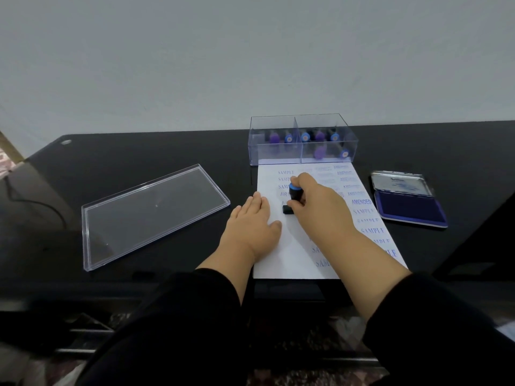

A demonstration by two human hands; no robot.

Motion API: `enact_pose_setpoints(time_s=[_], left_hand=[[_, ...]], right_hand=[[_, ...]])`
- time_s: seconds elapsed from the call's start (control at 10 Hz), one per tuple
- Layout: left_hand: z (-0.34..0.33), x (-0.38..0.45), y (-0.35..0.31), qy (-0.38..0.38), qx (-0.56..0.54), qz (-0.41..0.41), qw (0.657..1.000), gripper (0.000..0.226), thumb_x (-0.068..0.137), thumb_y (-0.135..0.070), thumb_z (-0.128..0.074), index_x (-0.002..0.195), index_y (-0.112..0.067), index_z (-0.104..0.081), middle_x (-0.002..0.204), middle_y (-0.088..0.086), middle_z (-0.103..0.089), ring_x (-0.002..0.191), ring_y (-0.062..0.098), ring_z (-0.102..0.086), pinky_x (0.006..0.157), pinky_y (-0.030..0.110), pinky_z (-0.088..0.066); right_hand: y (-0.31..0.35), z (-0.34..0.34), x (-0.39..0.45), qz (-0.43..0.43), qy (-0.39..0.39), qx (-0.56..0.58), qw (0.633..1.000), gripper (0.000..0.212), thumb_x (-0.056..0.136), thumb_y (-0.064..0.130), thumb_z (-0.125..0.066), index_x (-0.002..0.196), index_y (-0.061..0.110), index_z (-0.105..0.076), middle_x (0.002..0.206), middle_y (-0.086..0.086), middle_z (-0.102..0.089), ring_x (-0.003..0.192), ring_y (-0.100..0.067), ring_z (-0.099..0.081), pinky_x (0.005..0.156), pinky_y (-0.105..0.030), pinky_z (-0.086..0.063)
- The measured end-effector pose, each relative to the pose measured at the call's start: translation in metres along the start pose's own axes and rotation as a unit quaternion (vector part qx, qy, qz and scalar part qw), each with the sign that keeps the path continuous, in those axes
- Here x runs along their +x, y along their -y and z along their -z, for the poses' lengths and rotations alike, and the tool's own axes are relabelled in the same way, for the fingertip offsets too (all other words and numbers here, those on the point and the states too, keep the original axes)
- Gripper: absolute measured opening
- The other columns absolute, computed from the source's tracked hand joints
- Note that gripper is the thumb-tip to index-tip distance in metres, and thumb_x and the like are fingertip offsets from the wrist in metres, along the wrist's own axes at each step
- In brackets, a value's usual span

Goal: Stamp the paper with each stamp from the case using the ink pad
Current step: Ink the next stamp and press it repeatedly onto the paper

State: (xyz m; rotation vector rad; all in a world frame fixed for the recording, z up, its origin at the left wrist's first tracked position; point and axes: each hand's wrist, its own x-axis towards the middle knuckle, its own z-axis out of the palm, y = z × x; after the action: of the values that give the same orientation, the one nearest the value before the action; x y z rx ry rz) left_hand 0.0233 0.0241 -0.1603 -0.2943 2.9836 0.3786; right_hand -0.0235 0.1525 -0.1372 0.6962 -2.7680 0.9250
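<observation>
Near the back edge of a black table (139, 151), a person presses a black stamp (292, 197) with a blue cap onto a white sheet of paper (289, 254), the right hand (315, 201) curled round its barrel. The left hand (250, 224) lies flat, fingers straight, on the paper's left edge to pin it. The clear case (299, 140) of remaining stamps stands at the sheet's far end; its lid (153, 215) rests well apart toward the table's left side, and the open ink pad (408, 203) sits just beside the sheet's right edge.

A clean print likely calls for straight, even downward pressure and a vertical lift, the left hand holding the sheet against sliding. The stamp's face and the mark beneath it are hidden by the fingers. Several prints are covered by the right arm, faint ones near the case cannot be read, and the stamps inside blur too much to count.
</observation>
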Motion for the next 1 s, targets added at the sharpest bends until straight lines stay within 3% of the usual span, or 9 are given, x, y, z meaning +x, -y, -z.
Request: enact_pose_setpoints(time_s=[0.5, 0.7, 1.0], left_hand=[[0.0, 0.0, 0.001, 0.0, -0.004, 0.002, 1.0, 0.062, 0.101, -0.036, -0.024, 0.152, -0.012, 0.002, 0.159, 0.004, 0.009, 0.147, 0.015, 0.007, 0.117, 0.032, 0.003], [0.001, -0.001, 0.0, 0.008, -0.007, 0.004, 1.0, 0.062, 0.102, -0.037, -0.024, 0.152, -0.013, 0.004, 0.159, 0.002, 0.011, 0.146, 0.014, 0.008, 0.117, 0.031, 0.004], [0.001, 0.0, 0.001, 0.007, -0.004, 0.002, 1.0, 0.062, 0.102, -0.037, -0.023, 0.152, -0.013, 0.005, 0.159, 0.002, 0.011, 0.146, 0.014, 0.008, 0.117, 0.03, 0.004]], right_hand=[[0.0, 0.0, -0.003, -0.001, -0.006, 0.014, 1.0, 0.029, 0.093, 0.019, -0.055, 0.121, 0.021, -0.049, 0.09, 0.008, -0.053, 0.086, -0.018, -0.054, 0.074, -0.033, -0.046], [-0.009, 0.013, 0.001, -0.04, -0.058, 0.088, 0.994, 0.028, 0.09, 0.021, -0.061, 0.116, 0.022, -0.053, 0.079, 0.004, -0.055, 0.079, -0.019, -0.058, 0.067, -0.028, -0.043], [-0.029, 0.036, -0.002, -0.078, -0.094, 0.148, 0.981, 0.03, 0.088, 0.019, -0.064, 0.117, 0.023, -0.053, 0.081, 0.003, -0.06, 0.081, -0.018, -0.061, 0.071, -0.03, -0.048]])
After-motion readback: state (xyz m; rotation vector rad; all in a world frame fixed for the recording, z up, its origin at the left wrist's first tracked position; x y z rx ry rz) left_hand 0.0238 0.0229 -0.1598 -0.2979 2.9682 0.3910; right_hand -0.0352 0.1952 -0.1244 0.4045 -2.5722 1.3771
